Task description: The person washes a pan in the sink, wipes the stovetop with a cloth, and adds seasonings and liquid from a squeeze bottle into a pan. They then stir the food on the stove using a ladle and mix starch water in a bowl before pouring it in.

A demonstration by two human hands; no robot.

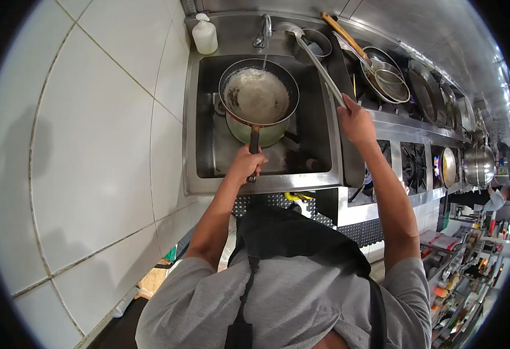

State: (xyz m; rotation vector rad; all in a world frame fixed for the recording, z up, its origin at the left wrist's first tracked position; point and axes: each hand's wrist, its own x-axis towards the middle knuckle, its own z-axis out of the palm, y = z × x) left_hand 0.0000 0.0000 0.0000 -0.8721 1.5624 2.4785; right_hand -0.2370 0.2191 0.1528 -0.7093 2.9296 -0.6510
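Observation:
My left hand [248, 164] is closed round the black handle of a frying pan [294, 96], held over the steel sink [316, 131]. Cloudy, foamy water [257, 96] fills the pan, and a thin stream runs into it from the tap [266, 26]. Under the pan, a greenish round vessel [255, 135] sits in the basin, partly hidden. In my right hand [357, 119] is the end of a long metal ladle [322, 68]. Its bowl end is up by the tap, beside a small metal pot [320, 39].
A white pump bottle [204, 35] stands at the sink's back left corner. To the right is a stove with burners [413, 166], a lit one under a pan [448, 167]. Pans and a strainer [392, 84] lie behind it. Another person [493, 199] is far right.

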